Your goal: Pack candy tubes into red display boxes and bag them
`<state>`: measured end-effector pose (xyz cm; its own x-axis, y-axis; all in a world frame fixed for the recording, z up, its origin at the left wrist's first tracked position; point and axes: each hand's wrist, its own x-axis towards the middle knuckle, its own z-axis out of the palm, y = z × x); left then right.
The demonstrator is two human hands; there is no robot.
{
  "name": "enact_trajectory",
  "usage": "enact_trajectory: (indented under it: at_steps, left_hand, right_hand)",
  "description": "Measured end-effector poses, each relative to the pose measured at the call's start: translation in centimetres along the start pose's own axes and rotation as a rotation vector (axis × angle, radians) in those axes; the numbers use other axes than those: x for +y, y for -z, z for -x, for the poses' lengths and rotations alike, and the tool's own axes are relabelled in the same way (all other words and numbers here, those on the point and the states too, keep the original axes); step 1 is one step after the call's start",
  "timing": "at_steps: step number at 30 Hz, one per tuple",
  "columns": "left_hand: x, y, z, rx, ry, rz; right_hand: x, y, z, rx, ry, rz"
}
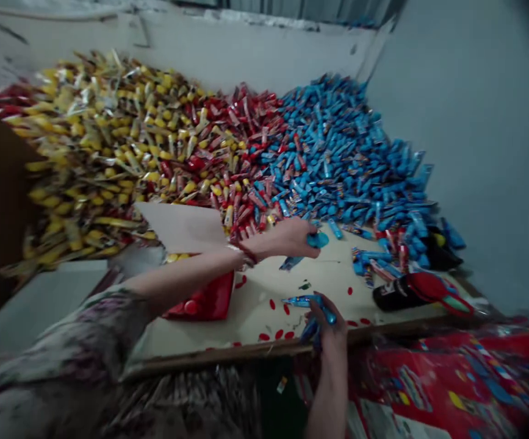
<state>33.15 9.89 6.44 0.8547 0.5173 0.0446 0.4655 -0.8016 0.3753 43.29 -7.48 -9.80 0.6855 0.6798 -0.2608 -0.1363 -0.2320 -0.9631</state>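
Left hand (282,239) is clamping a teal-blue scrap (318,239) above a pale board (246,314), while right hand (326,326) is curling around a bunch of blue-wrapped sticks (310,300) near the board's near edge, the two hands working a little apart. From my remote seat, I'm seeing three heaps spreading along a grey wall (475,122): yellow wrappers (85,164) at left, red wrappers (241,146) in the middle, blue wrappers (337,146) at right. A red packet (204,299) is sitting beneath the left forearm, and small red flecks (272,303) are dotting the board. I'm judging the step in hand to be sorting through these blue pieces; the next move calls for easing the loose blue strip (290,263) clear.
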Motion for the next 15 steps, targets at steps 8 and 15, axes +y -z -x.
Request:
enact_trajectory:
  at_steps: [8,15]
  left_hand:
    - [-4.5,4.2,24.2,0.323,0.614,0.557]
    - [-9.5,-2.0,21.6,0.411,0.675,0.468]
  right_hand:
    - [-2.3,-7.1,3.8,-0.581,0.231,0.085]
    - [-4.6,-14.9,-1.7,-0.968,0.780,0.592]
